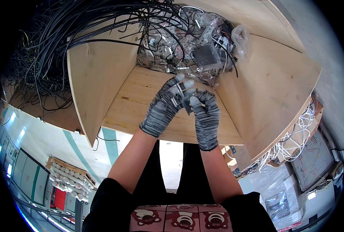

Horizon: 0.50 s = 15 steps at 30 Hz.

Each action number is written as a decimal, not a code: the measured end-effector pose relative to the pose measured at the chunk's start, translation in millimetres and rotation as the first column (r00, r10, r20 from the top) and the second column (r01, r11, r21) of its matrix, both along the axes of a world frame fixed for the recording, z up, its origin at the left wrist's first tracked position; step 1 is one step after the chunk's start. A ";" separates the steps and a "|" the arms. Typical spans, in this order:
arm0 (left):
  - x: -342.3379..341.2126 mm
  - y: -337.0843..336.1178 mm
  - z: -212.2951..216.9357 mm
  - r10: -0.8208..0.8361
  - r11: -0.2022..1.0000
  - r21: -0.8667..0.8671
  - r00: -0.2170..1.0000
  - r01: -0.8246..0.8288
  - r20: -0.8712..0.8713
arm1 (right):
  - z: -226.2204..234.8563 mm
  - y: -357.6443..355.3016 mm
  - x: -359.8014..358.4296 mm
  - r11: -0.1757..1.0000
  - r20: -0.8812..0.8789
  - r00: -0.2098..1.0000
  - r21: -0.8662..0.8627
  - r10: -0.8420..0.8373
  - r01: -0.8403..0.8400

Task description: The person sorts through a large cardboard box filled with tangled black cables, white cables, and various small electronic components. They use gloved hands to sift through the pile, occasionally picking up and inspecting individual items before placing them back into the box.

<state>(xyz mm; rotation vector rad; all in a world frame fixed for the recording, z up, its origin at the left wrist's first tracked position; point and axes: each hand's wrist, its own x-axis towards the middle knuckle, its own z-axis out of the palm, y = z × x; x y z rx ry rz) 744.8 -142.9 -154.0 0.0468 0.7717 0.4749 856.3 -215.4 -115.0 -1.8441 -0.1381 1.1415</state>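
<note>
Both my hands wear grey-and-black striped gloves with pale fingertips. My left hand (161,110) and my right hand (207,121) meet over the wooden shelf and close on a small dark metal part (186,103) with a silvery piece on it. Its exact kind is too small to make out, and the fingers hide some of it. Just beyond the hands, a heap of small metal and clear plastic parts (172,50) fills the back of the wooden bin (131,98). A flat grey piece in clear wrapping (206,57) lies on the heap.
Tall plywood sides (102,73) stand left and right of my hands. Black cables (87,23) hang over the left side onto the heap. A crumpled clear bag (240,40) rests at the right. White cables (295,137) spill beyond the right panel.
</note>
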 end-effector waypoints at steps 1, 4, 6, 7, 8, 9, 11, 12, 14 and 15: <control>-0.2 5.5 -5.1 0.037 0.993 -0.110 0.993 -0.049 -0.108 | -3.1 -3.8 0.9 1.000 0.029 0.999 0.025 -0.017 0.017; -34.9 20.3 -40.6 0.077 0.980 0.201 0.897 0.013 -0.434 | 10.2 7.1 6.4 0.996 -0.222 0.971 -0.008 -0.093 0.094; -55.4 28.7 -47.8 0.143 0.779 0.571 0.812 0.261 -0.566 | 10.8 4.5 10.7 0.999 -0.203 0.978 -0.037 -0.044 0.037; -52.3 45.6 -34.3 0.165 0.811 0.527 0.764 0.255 -0.623 | 8.8 0.4 15.7 0.998 -0.187 0.982 -0.055 -0.006 -0.004; -55.0 56.9 -26.2 0.186 0.840 0.484 0.706 0.246 -0.683 | 7.2 -2.4 17.8 0.996 -0.178 0.983 -0.069 0.035 -0.048; -64.2 60.7 -27.1 0.119 0.792 0.457 0.632 0.404 -0.765 | 5.3 -4.8 19.0 0.991 -0.178 0.980 -0.090 0.083 -0.101; -76.2 65.9 -27.8 0.020 0.650 0.346 0.439 0.677 -0.898 | 0.6 -8.8 20.9 0.969 -0.176 0.967 -0.133 0.183 -0.207; -78.2 63.9 -27.0 0.074 0.486 0.274 0.274 0.830 -0.959 | -1.3 -8.2 19.5 0.972 -0.190 0.964 -0.105 0.186 -0.208; -74.2 60.8 -9.3 0.267 0.142 -0.001 -0.039 0.990 -0.963 | -4.9 -5.5 13.2 0.977 -0.221 0.956 -0.052 0.191 -0.207; -67.1 55.1 -3.0 0.172 0.257 0.144 0.101 0.956 -0.980 | -6.4 -5.8 11.5 0.976 -0.218 0.957 -0.055 0.193 -0.209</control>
